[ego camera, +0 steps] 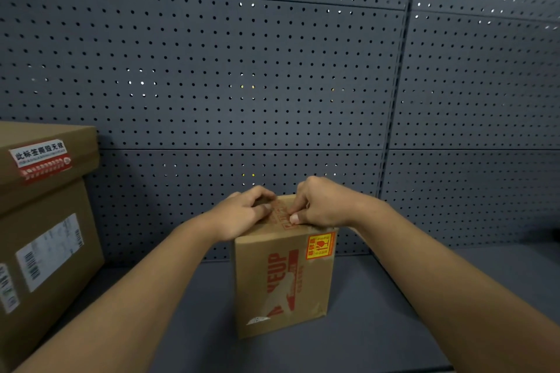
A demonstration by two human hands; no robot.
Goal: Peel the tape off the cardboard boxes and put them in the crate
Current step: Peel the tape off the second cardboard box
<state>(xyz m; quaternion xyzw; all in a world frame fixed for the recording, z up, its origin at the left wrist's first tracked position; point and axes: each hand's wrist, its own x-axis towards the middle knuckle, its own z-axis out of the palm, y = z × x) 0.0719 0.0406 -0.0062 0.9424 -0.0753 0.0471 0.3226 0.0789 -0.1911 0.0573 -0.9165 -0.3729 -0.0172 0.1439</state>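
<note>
A small brown cardboard box (281, 285) with red print and a yellow fragile sticker stands upright on the dark shelf. Red-printed tape (280, 212) runs across its top. My left hand (242, 215) rests on the left of the top, its fingers curled against the tape. At the top's right my right hand (321, 206) has its thumb and fingers pinching at the tape near the front edge. No crate is in view.
A large cardboard box (45, 239) with white shipping labels and a red seal sticker stands at the left. A grey pegboard wall (272, 70) closes the back. The dark shelf surface (394, 312) extends to the right of the small box.
</note>
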